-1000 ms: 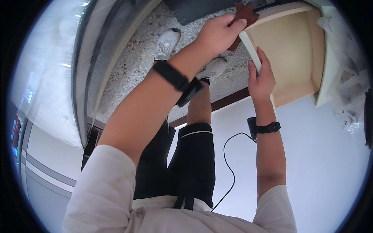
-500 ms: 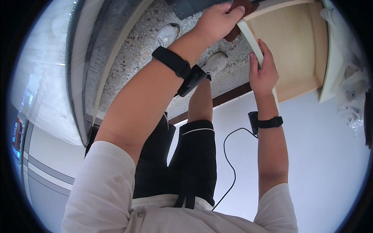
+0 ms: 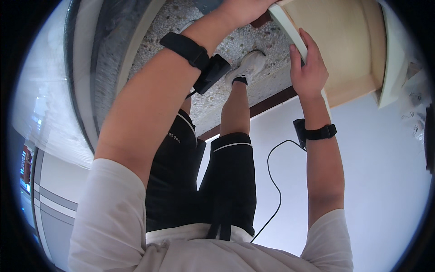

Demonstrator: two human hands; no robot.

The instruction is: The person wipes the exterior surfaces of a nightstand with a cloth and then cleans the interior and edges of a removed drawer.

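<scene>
A pale wooden drawer [image 3: 346, 47] with whitish side edges lies at the upper right. My right hand [image 3: 310, 70] is closed over its near-left side panel, thumb on one face and fingers on the other. At the top edge of the view, my left hand [image 3: 247, 10] is against the drawer's left corner, its fingertips partly cut off. A dark reddish-brown cloth [image 3: 261, 20] shows just beneath this hand, mostly hidden by it and the drawer.
Plastic-wrapped furniture [image 3: 47, 86] stands along the left. Clear plastic bags [image 3: 413, 99] hang at the far right beside the drawer. A black cable [image 3: 279, 195] runs from my right wristband. My shoe [image 3: 251, 63] rests on the speckled floor [image 3: 210, 102].
My left hand and the cloth have shifted up and left toward the view's edge. The drawer and my right hand appear slightly higher, the grip unchanged.
</scene>
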